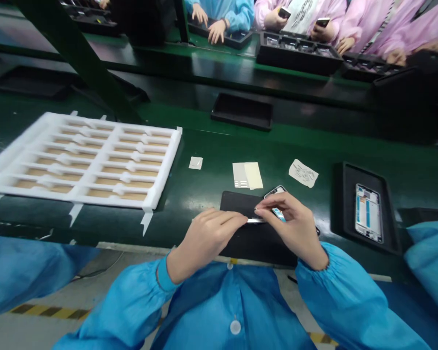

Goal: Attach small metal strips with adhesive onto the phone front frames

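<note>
both hands pinch a slim silver-framed phone body [275, 201] over a black rectangular mat [241, 204]. left hand [208, 238] grips its near edge, right hand [295, 226] grasps the top. white foam tray [22, 150] sits off left.

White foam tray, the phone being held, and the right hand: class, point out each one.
White foam tray [165, 165], head view, right rim.
Phone [275, 192], head view, top corner above the fingers.
Right hand [299, 231], head view, back of the hand.
</note>
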The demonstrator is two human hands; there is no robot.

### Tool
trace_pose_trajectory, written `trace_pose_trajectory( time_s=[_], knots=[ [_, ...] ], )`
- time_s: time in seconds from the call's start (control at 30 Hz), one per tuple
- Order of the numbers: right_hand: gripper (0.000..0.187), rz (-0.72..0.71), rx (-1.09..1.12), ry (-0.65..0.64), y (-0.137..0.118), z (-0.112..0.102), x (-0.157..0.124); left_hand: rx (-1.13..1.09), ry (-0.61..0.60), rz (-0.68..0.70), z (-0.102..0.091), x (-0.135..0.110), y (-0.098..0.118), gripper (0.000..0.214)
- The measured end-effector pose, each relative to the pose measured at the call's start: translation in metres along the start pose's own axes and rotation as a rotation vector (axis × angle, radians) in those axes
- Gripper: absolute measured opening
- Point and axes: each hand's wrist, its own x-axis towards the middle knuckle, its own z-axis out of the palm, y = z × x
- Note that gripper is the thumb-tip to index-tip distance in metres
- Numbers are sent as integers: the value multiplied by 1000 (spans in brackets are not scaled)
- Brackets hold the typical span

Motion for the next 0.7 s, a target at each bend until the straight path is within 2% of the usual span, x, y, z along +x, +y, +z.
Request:
trace_pose_trajectory(
  time_s=[0.1,0.17,0.3,0.37,0.53,0.7],
  knots=[
    [7,35,-10,38,-3,-2,-4,32,-34,44,-3,-4,2,23],
    [9,91,7,53,-2,-4,-5,67,-13,34,-4,-7,0,22],
    [15,174,41,-43,7,-7,-6,143,47,-57,-6,-13,-9,17],
    [15,217,138,-66,12,-8,-7,149,50,-75,-7,-15,-13,16],
    [17,314,430,57,13,-8,-5,124,71,-67,-6,-17,-13,15],
    [21,312,430,116,10,-7,-8,134,87,-77,-4,-17,-11,18]
  ],
)
